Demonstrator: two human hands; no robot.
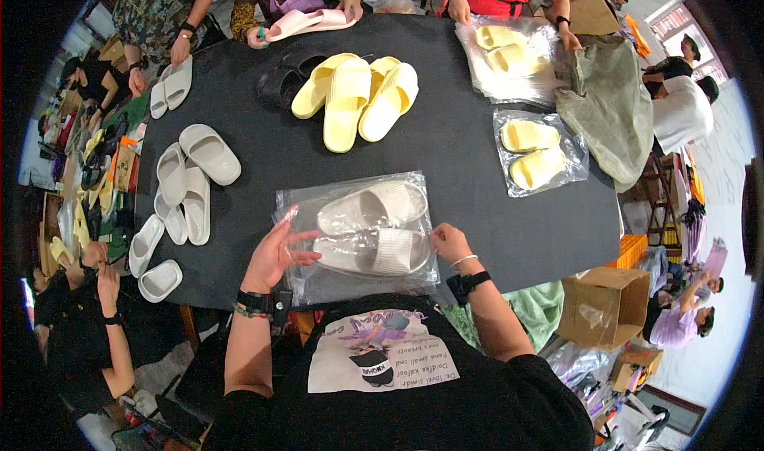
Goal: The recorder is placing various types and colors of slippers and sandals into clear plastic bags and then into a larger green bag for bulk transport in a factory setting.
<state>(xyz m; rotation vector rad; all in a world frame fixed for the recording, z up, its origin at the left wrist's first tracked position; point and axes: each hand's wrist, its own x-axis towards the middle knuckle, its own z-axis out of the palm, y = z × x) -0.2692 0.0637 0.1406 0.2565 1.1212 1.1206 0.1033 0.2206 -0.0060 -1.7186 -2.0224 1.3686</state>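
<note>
In front of me on the table lies a clear plastic bag [298,192] with a pair of off-white ribbed slippers [382,252] inside, side by side with toes to the right. My left hand [274,256] is at the bag's left end, fingers spread and resting against the film. At the right edge my right hand [452,244] has its fingers closed on the plastic. Beyond the bag, several yellow slippers [347,101] lie in a heap beside black slippers [280,87].
A dark table [446,149] carries several grey slippers [210,153] on the left. Bagged yellow slippers [532,153] lie at the right, near a greenish plastic sack [609,105]. Across the table, a person holds pink slippers [310,23]. A cardboard box [601,308] stands off the near right edge.
</note>
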